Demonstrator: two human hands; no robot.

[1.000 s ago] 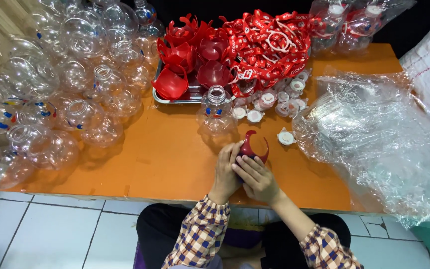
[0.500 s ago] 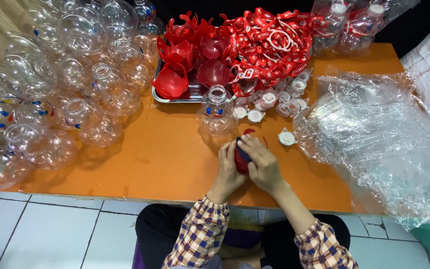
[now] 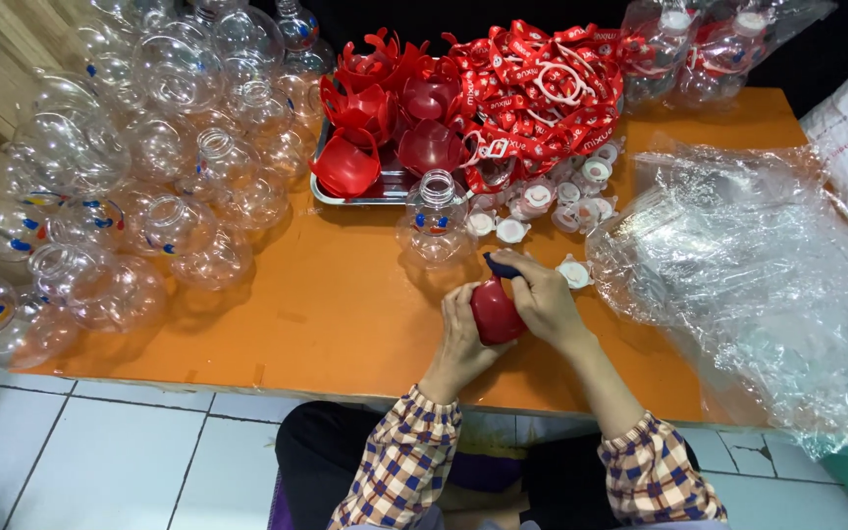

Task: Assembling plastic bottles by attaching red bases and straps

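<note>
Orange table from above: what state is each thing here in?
Red plastic cup piece: gripped between both hands.
Left hand: closed on it.
Right hand: closed on it, dark blue part at its fingertips.
Clear round bottle: upright, uncapped.
Metal tray: full of red pieces.
Clear plastic bag: crumpled.

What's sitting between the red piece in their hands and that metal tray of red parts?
In the head view, one clear round bottle stands between the red piece and the metal tray; otherwise only bare orange table.
</note>
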